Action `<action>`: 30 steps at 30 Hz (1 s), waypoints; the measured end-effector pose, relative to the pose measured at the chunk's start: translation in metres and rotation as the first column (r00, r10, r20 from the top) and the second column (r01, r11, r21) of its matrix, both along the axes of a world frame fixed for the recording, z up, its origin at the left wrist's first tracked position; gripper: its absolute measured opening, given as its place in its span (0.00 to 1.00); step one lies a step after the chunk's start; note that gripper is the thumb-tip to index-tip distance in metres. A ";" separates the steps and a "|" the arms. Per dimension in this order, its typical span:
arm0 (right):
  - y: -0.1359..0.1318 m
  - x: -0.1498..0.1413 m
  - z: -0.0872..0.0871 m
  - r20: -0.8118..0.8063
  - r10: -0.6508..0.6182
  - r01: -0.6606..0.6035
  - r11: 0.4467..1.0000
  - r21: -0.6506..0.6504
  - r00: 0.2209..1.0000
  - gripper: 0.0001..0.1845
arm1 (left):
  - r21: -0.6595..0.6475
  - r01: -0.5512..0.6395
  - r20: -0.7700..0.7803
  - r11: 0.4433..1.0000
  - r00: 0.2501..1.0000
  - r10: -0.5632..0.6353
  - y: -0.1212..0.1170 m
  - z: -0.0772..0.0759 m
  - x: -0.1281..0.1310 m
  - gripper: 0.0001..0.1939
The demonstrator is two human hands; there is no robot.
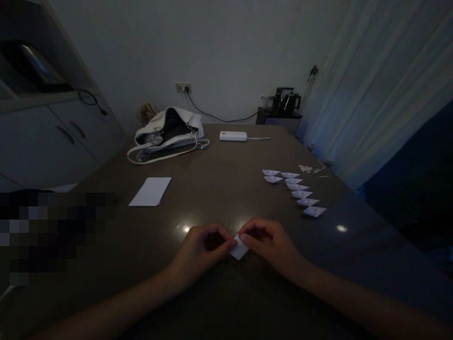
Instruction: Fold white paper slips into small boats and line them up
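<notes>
Taking the small folded paper (239, 251) as the landmark, the stack of white sheets (150, 191) lies on the table (219, 189) beyond it and well to its left, so it leaves the working spot free of clutter. Just left of the folded paper is the left hand (198, 250), thumb and forefinger pinched narrow on its left edge. A light, steady grip here serves best: enough to stop the layers sliding, not enough to crumple them.

The folded paper itself sits between the two hands, near the person's side of the table, one corner pointing toward the person. Its inner layers are too small to make out, so matching the edges by eye before pressing matters. Just right of it, the right hand (272, 245) pinches its upper right part between thumb and fingers; even pressure from both sides should give a straight crease. Beyond it to the right, the paper boats (297, 187) stand well apart, safe from a stray sleeve.
</notes>
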State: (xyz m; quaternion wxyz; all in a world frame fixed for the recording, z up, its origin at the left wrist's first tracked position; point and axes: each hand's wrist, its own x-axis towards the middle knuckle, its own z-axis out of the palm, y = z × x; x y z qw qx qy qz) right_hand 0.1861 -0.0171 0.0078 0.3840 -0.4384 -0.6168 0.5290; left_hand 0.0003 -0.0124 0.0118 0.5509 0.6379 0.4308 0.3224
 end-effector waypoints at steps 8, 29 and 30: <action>-0.002 -0.002 0.000 0.105 -0.013 0.007 0.998 0.058 0.994 0.08 | 0.057 0.036 -0.047 0.998 0.998 -0.033 -0.001 -0.002 0.000 0.07; -0.003 -0.001 0.002 0.164 0.095 -0.102 0.994 0.035 0.982 0.06 | 0.062 0.039 0.000 0.997 0.999 -0.039 0.002 0.000 -0.001 0.09; -0.003 -0.001 0.002 0.162 0.102 -0.108 0.994 0.026 0.981 0.06 | 0.067 0.035 -0.008 0.997 0.999 -0.034 0.002 0.000 -0.001 0.09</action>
